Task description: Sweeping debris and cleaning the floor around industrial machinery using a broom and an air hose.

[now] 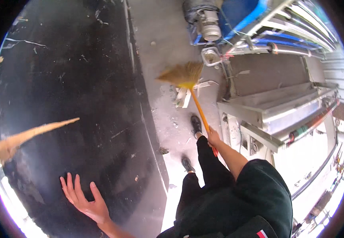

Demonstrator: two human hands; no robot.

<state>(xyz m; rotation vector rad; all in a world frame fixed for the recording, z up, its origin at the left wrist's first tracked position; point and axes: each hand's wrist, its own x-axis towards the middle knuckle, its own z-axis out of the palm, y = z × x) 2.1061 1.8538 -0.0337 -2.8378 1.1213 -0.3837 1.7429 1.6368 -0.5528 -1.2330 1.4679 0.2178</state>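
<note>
My right hand (pixel 213 137) is closed round the orange handle of a broom (pixel 199 104). Its straw head (pixel 182 75) fans out over the floor ahead of me, blurred by motion. White scraps (pixel 184 97) lie on the floor just below the bristles. To the left, my left hand (pixel 80 197) is held over or on the dark table (pixel 80 87), fingers spread and nothing in them. I cannot tell whether its palm touches the surface. A torn strip of brown material (pixel 37 135) lies on the table beyond that hand.
A machine with metal rollers and a frame (pixel 283 115) stands close on my right. Farther ahead are a grey motor (pixel 210 25) and a small pale container (pixel 211 56). The table's long edge borders the floor (pixel 156 59) on the left. My shoes (pixel 196 125) stand between table and machine.
</note>
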